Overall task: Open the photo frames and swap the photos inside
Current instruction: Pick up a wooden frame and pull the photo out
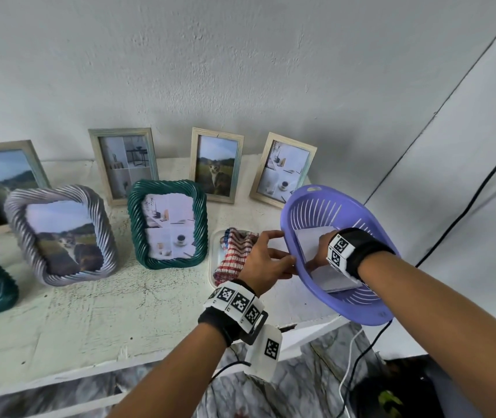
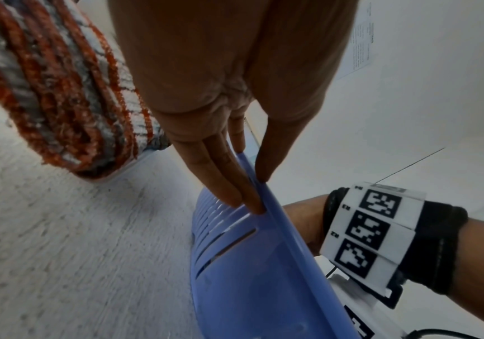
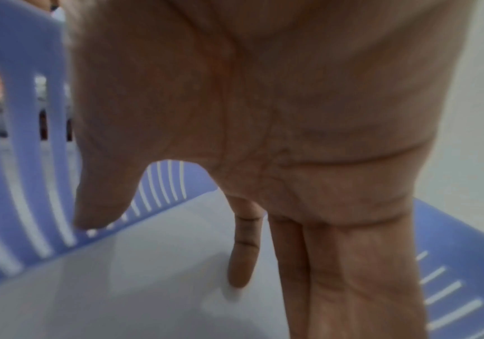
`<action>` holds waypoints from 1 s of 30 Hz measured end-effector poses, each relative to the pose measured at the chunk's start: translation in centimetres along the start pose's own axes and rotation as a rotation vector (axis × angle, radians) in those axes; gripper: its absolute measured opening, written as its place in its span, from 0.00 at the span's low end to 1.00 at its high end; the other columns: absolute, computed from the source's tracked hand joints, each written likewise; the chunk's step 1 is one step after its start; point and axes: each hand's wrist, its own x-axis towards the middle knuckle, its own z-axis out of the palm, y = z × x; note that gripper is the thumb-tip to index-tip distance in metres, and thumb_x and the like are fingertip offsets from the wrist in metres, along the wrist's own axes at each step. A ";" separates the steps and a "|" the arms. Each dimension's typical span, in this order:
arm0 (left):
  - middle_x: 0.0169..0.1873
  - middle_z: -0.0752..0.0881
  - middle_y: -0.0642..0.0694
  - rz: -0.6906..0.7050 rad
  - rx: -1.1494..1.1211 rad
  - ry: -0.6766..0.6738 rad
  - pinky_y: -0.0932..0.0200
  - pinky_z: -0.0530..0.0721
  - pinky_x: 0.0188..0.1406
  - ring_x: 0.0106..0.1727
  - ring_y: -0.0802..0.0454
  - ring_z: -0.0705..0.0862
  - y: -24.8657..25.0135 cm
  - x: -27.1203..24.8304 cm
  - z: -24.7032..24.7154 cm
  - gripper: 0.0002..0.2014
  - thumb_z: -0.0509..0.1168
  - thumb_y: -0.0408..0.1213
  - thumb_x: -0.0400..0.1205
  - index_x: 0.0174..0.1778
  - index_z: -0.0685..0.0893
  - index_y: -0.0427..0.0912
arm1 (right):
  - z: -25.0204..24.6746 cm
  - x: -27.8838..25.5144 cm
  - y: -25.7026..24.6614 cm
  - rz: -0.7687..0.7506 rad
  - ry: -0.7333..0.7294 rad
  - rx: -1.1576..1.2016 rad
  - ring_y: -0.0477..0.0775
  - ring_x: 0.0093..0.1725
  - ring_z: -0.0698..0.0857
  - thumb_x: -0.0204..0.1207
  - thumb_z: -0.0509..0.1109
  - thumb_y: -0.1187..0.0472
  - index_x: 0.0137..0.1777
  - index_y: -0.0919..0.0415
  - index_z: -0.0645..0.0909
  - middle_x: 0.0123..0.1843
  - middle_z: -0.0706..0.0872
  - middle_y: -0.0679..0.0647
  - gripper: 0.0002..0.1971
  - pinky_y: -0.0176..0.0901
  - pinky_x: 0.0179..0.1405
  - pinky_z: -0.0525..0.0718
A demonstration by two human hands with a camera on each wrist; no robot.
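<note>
Both forearms reach in from the lower edge of the head view, each banded with a strap of black-and-white markers. At right of centre the left hand (image 1: 266,260) pinches the near rim of a tilted purple basket (image 1: 316,203), thumb on the inner side of the rim and fingers on the slotted outer wall, as the left wrist view shows. Inside it the right hand (image 1: 325,251) lies with fingers straight and loose on a stack of white photo sheets (image 1: 310,239), gripping nothing; the right wrist view has its forefinger tip touching the top sheet. My guess is that the step in hand is fetching a replacement photo, with no frame opened yet: every frame I can see has its picture in place. Next she or he would need to slide one sheet free of the stack and pinch its edge, keeping the basket steady. Frames stand across the middle of the head view: a green twisted frame (image 1: 166,224) just left of centre, a silver twisted frame (image 1: 62,233) further left, wooden frames (image 1: 218,164) against the wall (image 1: 240,70) behind. Between the green frame and the basket, a checked cloth (image 1: 234,254) sits in a white tray (image 1: 214,251) on the pale table (image 1: 90,321).
</note>
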 end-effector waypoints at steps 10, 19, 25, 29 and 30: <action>0.51 0.87 0.31 0.026 -0.013 0.052 0.49 0.91 0.47 0.45 0.40 0.90 -0.1 0.0 -0.7 0.22 0.70 0.28 0.80 0.68 0.74 0.45 | -5.0 -2.5 5.8 -0.062 0.332 0.473 0.59 0.49 0.81 0.78 0.67 0.41 0.46 0.59 0.82 0.46 0.84 0.56 0.20 0.47 0.50 0.78; 0.44 0.86 0.39 0.067 0.031 0.091 0.59 0.89 0.40 0.41 0.48 0.88 0.5 -0.3 -2.2 0.20 0.67 0.25 0.80 0.68 0.76 0.41 | 2.6 -4.4 11.0 0.060 0.332 0.748 0.63 0.54 0.85 0.77 0.70 0.60 0.64 0.57 0.82 0.57 0.88 0.59 0.15 0.51 0.59 0.82; 0.46 0.87 0.42 0.127 0.253 0.112 0.59 0.89 0.42 0.40 0.49 0.89 0.9 -0.9 -3.1 0.19 0.68 0.31 0.81 0.69 0.77 0.39 | 4.8 -4.4 9.2 0.080 0.489 0.751 0.67 0.60 0.83 0.79 0.67 0.62 0.71 0.59 0.78 0.64 0.85 0.62 0.20 0.53 0.62 0.78; 0.50 0.88 0.49 0.241 0.678 0.287 0.59 0.89 0.45 0.46 0.52 0.89 0.2 -3.4 -6.1 0.14 0.67 0.39 0.83 0.64 0.82 0.44 | 3.8 -9.2 4.5 -0.003 1.007 0.647 0.71 0.52 0.81 0.78 0.65 0.62 0.62 0.65 0.82 0.57 0.83 0.65 0.15 0.57 0.51 0.81; 0.52 0.87 0.48 0.262 0.743 0.323 0.54 0.90 0.46 0.47 0.52 0.88 -0.4 -4.2 -7.0 0.13 0.67 0.40 0.83 0.63 0.83 0.44 | 3.5 -11.2 2.3 -0.102 1.118 0.658 0.66 0.48 0.81 0.78 0.64 0.62 0.57 0.64 0.83 0.52 0.84 0.62 0.12 0.53 0.47 0.81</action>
